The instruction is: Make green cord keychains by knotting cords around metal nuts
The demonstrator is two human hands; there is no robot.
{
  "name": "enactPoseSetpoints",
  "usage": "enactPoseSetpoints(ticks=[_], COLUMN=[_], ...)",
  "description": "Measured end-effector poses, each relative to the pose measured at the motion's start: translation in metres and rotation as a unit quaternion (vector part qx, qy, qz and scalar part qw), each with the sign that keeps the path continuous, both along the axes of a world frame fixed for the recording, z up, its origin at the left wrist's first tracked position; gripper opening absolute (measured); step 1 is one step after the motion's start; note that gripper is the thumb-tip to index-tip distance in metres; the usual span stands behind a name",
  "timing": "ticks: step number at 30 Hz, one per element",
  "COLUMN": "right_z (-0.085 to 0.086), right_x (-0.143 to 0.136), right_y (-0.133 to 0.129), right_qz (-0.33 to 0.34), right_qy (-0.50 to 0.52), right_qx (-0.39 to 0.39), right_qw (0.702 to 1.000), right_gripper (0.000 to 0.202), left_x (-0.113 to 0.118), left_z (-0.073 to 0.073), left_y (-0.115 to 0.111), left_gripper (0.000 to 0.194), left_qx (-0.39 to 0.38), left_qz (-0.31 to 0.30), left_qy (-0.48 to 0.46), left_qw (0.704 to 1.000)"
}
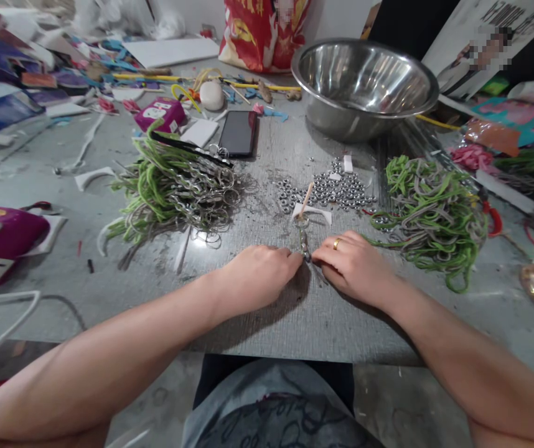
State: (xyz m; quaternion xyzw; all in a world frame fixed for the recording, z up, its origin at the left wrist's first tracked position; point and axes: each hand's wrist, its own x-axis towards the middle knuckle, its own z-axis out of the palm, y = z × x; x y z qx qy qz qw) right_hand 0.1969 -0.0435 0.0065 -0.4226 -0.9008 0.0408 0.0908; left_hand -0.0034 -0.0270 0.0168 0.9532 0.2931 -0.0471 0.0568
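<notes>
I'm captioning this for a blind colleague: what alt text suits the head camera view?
A person's left hand and right hand pinch at a short beaded strand on a grey table. Beyond lie loose metal beads and a steel bowl; green-and-grey cords are heaped either side.

Mid-frame on the table, my left hand and right hand are flanking the string. Beads are lying behind it, tassels left, cords right; the phone is lying upper centre, the bowl standing upper right.
</notes>
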Motion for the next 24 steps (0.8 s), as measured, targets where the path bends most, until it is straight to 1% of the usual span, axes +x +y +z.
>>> enactPoseSetpoints(ticks=[3,5,7,9,10,12,15,17,21,24], right_z=[-0.001,-0.001,-0.002,-0.003,-0.004,-0.004,-0.003,-0.002,0.000,0.001], right_x=[-0.003,-0.005,-0.006,-0.007,-0.007,-0.007,-0.006,-0.005,-0.004,-0.004], right_y=[-0.001,-0.002,-0.002,-0.002,-0.002,-0.001,0.001,0.002,0.003,0.003], right_qz=[-0.024,-0.041,-0.047,-0.047,-0.046,-0.046,-0.042,-0.035,-0.016,-0.003], right_qy=[0.007,0.005,0.003,0.002,0.001,0.002,0.012,0.026,0.042,0.039], right_qx=[-0.008,-0.012,-0.015,-0.019,-0.022,-0.032,-0.055,-0.071,-0.090,-0.099], right_qw=[1.000,0.999,0.999,0.999,0.999,0.998,0.998,0.997,0.995,0.994], right_gripper=[0.017,0.022,0.024,0.020,0.018,0.017,0.016,0.015,0.013,0.013], left_x=[0.003,0.006,0.009,0.011,0.012,0.013,0.011,0.009,0.006,0.005], left_z=[-0.002,-0.002,-0.003,-0.004,-0.004,-0.006,-0.007,-0.005,0.003,0.009], left_y=[0.002,0.002,0.000,-0.001,-0.002,-0.002,0.000,0.003,0.009,0.012], left_gripper=[0.017,0.018,0.026,0.035,0.037,0.034,0.025,0.023,0.021,0.020], left_qx=[-0.024,-0.025,-0.020,-0.013,-0.011,-0.009,-0.013,-0.026,-0.087,-0.111], left_qz=[0.047,0.074,0.093,0.108,0.113,0.120,0.107,0.088,0.044,0.028], left_qy=[-0.018,-0.023,-0.028,-0.032,-0.030,-0.021,-0.013,-0.007,0.014,0.024], left_qw=[0.998,0.997,0.995,0.994,0.993,0.992,0.994,0.996,0.995,0.993])
